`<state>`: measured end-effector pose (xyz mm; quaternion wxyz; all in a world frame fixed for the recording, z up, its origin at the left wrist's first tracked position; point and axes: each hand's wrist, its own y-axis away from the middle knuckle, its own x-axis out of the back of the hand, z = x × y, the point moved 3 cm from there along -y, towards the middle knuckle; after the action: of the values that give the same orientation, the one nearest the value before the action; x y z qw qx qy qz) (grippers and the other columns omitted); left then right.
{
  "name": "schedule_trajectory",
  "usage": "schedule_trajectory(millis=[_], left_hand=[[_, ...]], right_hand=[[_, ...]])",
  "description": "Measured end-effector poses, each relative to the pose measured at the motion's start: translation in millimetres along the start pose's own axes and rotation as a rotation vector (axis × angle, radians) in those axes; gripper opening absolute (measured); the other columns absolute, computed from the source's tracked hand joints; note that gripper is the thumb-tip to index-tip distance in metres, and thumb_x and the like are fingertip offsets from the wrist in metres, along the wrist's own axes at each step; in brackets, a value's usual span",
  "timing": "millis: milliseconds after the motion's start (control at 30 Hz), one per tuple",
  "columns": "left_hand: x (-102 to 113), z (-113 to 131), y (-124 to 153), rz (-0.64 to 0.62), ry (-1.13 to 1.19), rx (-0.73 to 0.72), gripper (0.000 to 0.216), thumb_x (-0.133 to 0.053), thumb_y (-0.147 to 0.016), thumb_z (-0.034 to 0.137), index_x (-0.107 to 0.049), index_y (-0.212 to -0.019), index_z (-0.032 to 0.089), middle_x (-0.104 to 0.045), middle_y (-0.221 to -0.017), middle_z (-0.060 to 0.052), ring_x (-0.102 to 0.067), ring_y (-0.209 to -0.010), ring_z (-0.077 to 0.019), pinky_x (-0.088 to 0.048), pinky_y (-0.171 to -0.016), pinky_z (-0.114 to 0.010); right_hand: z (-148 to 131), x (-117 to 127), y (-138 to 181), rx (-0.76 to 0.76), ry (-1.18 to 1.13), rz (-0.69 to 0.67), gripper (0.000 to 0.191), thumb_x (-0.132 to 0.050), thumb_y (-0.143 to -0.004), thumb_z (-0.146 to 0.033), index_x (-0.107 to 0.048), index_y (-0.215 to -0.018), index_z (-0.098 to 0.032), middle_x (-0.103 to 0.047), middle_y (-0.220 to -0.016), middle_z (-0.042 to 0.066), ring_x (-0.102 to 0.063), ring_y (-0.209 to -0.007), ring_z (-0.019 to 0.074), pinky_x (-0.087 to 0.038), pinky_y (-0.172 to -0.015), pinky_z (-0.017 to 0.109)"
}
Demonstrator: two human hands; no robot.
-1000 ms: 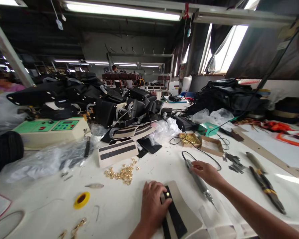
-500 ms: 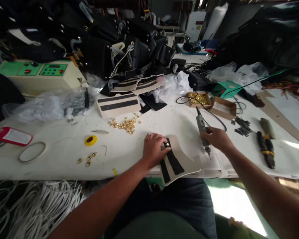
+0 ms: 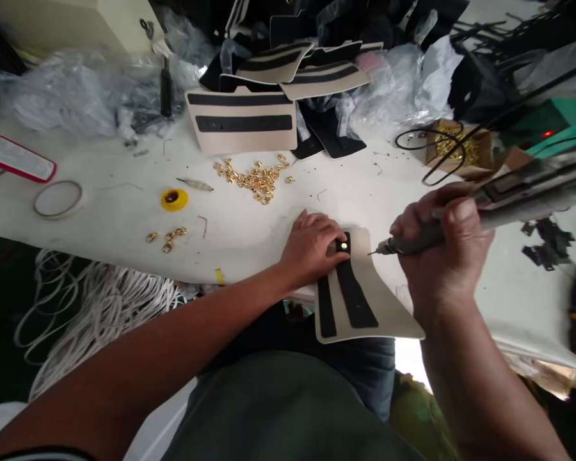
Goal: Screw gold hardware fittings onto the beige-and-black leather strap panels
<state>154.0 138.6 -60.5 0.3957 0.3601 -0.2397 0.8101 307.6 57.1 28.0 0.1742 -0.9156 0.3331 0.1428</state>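
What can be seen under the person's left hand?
A beige panel with two black strips; a gold stud shows at one strip's end. The left hand covers the panel's upper left part, so what lies beneath the palm cannot be seen.

head view | from above | facing forward and down | near worktable (image 3: 249,238)

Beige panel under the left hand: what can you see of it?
The beige panel is a thin, slightly curved, leather-like sheet, wider toward its near end. Two black strips run along it; one carries a round gold stud near its far end. The left hand rests on its far left part, thumb and finger framing the stud. Its near end overhangs the white table. The tip of the grey tool appears close to its right edge; contact is unclear.
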Motion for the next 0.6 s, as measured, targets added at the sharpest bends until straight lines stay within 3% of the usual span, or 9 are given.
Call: schedule_trajectory(millis=[100,200,600], left_hand=[[0,0,0,-0.005,0.022,-0.003,0.033,-0.070,-0.096,0.050,-0.072,-0.113,0.021,-0.068,-0.130,-0.002,-0.047,-0.141,-0.0305,-0.011,-0.132,-0.060],[1,0,0,-0.018,0.020,0.009,0.032,-0.069,-0.097,0.050,-0.071,-0.114,0.022,-0.067,-0.132,-0.002,-0.046,-0.143,-0.0298,-0.009,-0.133,-0.059],[2,1,1,0.043,0.011,-0.007,0.032,-0.082,-0.087,0.047,-0.073,-0.111,0.027,-0.072,-0.131,0.000,-0.052,-0.140,-0.0287,-0.018,-0.134,-0.056]], right_hand=[[12,-15,2,0.124,0.145,-0.011,0.027,-0.087,-0.081,-0.040,-0.067,-0.083,-0.022,-0.056,-0.064,-0.006,-0.055,-0.051,0.0129,-0.055,-0.054,0.030],[25,-17,2,0.106,0.270,-0.047,0.033,-0.085,-0.084,-0.044,-0.062,-0.073,-0.022,-0.057,-0.062,-0.005,-0.057,-0.053,0.0137,-0.056,-0.056,0.031],[43,-15,0,0.112,0.176,-0.141,0.041,-0.084,-0.087,-0.040,-0.051,-0.069,-0.024,-0.053,-0.059,-0.007,-0.054,-0.049,0.0122,-0.045,-0.047,0.028]])
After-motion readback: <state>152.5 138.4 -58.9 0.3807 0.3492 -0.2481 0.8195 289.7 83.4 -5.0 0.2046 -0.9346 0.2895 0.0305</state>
